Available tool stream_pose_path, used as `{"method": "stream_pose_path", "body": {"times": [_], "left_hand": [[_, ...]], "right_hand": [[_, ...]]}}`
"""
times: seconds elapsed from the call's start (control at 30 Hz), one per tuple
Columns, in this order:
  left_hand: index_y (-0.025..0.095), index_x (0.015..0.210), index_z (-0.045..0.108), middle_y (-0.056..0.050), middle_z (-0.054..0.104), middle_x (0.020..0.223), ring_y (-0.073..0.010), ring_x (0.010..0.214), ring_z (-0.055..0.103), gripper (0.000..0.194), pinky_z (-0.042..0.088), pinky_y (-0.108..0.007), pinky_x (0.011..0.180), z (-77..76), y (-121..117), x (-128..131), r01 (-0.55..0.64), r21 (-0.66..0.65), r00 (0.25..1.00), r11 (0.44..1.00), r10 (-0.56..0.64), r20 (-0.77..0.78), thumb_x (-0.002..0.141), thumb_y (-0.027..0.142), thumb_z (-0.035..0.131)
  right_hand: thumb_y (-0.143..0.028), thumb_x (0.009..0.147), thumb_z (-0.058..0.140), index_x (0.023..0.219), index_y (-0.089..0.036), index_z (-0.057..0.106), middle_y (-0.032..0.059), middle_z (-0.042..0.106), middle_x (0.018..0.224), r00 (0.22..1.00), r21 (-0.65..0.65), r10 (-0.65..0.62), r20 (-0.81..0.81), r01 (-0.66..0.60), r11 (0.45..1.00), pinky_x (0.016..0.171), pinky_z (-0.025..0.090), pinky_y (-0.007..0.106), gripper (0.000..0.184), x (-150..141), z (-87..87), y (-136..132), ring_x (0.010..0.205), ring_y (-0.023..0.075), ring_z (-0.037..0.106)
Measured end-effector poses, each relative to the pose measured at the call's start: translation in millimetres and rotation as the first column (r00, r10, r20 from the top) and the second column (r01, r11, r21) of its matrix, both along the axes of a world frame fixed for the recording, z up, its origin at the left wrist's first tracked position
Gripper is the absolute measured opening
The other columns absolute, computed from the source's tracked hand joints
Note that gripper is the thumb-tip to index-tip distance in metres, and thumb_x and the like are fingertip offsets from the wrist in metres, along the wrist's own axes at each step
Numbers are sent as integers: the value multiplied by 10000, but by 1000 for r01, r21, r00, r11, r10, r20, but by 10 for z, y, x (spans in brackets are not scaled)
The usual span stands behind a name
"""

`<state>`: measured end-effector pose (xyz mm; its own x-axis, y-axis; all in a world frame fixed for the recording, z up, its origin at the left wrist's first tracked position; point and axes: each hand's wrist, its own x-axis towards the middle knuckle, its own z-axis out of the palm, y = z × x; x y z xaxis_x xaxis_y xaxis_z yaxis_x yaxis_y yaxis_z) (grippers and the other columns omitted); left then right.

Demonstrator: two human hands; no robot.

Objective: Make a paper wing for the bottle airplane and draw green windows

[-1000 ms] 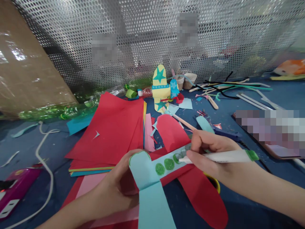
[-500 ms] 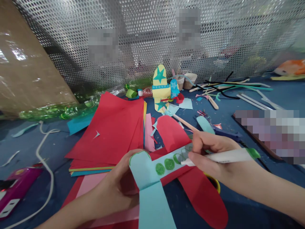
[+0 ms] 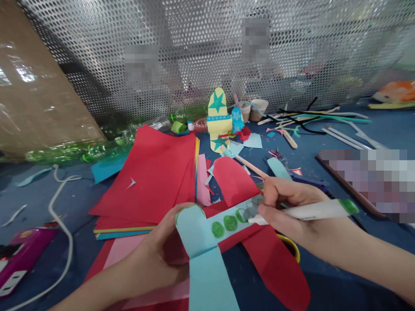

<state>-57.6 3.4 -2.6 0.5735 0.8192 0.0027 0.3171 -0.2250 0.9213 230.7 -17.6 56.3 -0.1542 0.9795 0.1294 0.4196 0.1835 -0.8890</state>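
Observation:
My right hand (image 3: 288, 205) pinches a white marker (image 3: 311, 211) with a green end. Its tip touches a light blue paper strip (image 3: 238, 222) where green circles stand in a row, two filled and others only outlined or part coloured. The strip lies along the body of a red paper plane (image 3: 235, 181), whose wings spread above and below it. My left hand (image 3: 171, 233) is wrapped round the plane's tail end, beside a light blue paper tail piece (image 3: 193, 229); some of its fingers are hidden behind the paper.
A stack of red and coloured paper (image 3: 152, 172) lies left of centre. Behind stands a yellow paper plane (image 3: 218, 125) with teal stars. Pipe cleaners (image 3: 311, 119) and a phone-like device (image 3: 363, 185) are on the right, a purple power strip (image 3: 24, 259) with a white cord on the left.
The marker and my right hand have shifted very slightly to the right. My left hand and the red paper plane stay in place.

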Motion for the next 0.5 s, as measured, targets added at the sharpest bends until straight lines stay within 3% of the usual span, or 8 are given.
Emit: {"method": "stream_pose_path", "body": {"times": [0.2,0.4,0.5], "left_hand": [[475,1395,431,-8,497,1465,-315,1185,641,866,540,-419,1035,-10,10,2,24,41,1000,999,-24,-5,692,177,840],[431,1434,384,-51,475,1494,-318,1178,645,871,614,-342,893,-36,17,-20,55,-18,998,998,-55,3,727,177,823],[423,1429,402,-49,488,1485,-306,1169,652,874,579,-359,969,-41,-2,-17,45,17,999,999,-45,-2,712,177,836]], "right_hand": [[-164,763,493,593,-247,367,-90,353,515,999,32,19,-34,-18,999,391,233,225,227,-26,26,33,450,85,289],[-163,772,480,597,-249,367,-92,356,515,1000,61,27,-11,-26,998,391,248,217,226,-16,16,30,452,83,302],[-163,767,478,595,-251,363,-90,360,511,1000,76,5,-8,-5,997,379,234,218,225,-8,17,22,451,85,297]]}}
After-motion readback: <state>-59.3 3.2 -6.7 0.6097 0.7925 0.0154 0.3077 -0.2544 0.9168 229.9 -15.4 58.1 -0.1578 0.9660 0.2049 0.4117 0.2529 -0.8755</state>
